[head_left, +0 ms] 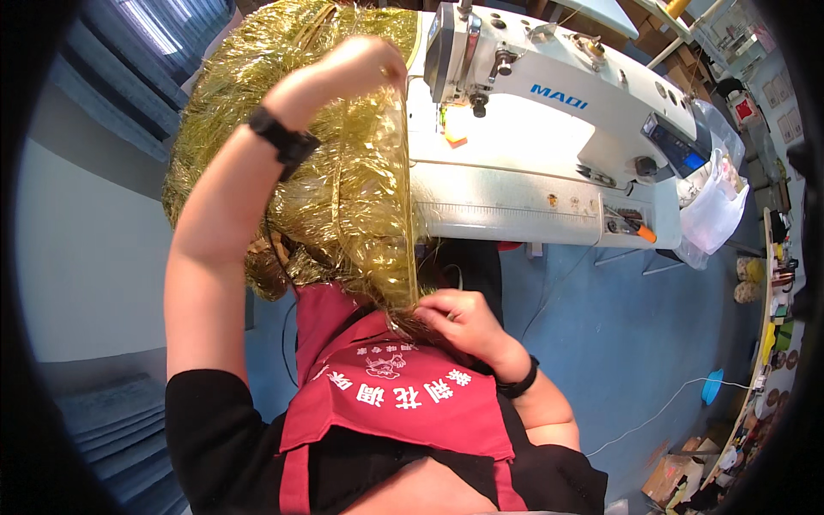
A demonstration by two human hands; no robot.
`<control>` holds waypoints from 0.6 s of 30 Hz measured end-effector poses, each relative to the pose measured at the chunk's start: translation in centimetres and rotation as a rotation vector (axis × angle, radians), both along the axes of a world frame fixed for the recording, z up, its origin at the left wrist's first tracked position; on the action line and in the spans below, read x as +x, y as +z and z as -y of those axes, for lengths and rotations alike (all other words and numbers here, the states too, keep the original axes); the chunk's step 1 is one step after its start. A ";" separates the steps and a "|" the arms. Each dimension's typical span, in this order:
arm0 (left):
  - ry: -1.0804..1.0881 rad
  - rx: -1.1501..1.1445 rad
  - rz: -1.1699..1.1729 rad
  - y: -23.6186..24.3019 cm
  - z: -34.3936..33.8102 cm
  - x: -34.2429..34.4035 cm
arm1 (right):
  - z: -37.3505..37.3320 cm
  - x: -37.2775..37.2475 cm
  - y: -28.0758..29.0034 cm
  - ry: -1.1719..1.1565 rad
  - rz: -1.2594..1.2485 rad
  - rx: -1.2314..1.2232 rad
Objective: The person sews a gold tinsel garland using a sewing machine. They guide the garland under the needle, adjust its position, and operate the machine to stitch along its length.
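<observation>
Tinsel (343, 197) is pinched taut between left hand (356, 64) and right hand (459, 318); nothing is yet under the sewing machine (549, 120).

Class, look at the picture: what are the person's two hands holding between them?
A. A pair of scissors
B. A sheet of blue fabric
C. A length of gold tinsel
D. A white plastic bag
C: the left hand pinches the top of the gold tinsel and the right hand grips its lower end, beside the white sewing machine.
</observation>
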State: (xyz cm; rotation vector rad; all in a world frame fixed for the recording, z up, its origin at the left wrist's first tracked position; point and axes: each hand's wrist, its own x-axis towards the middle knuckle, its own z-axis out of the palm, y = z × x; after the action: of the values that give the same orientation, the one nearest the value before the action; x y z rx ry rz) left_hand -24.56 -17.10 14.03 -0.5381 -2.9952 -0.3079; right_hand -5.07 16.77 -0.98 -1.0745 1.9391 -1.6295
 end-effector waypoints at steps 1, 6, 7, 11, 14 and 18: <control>-0.025 0.006 0.137 -2.4 -0.6 -0.6 | 0.3 0.1 -1.3 0.050 -0.012 0.019; -0.047 0.170 0.413 -7.5 -1.0 -0.6 | 0.5 -0.7 -3.3 0.218 -0.091 0.109; -0.084 0.197 0.373 -7.1 -0.6 -0.4 | 0.6 -0.8 -2.8 0.219 -0.188 -0.003; -0.045 0.310 0.310 -2.8 2.5 1.5 | 1.9 -1.9 0.3 0.261 -0.376 -0.128; 0.040 0.297 0.154 2.4 5.6 4.7 | 4.5 -2.4 2.3 0.282 -0.442 -0.276; 0.040 0.288 0.001 11.5 9.5 11.8 | 8.2 -0.3 4.8 0.292 -0.421 -0.475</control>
State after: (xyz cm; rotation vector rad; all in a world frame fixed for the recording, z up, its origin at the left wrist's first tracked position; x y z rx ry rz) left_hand -12.79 -26.65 25.54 -0.4471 -2.8835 -0.7206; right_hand -5.38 8.58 3.85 -1.9187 1.5367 -1.8462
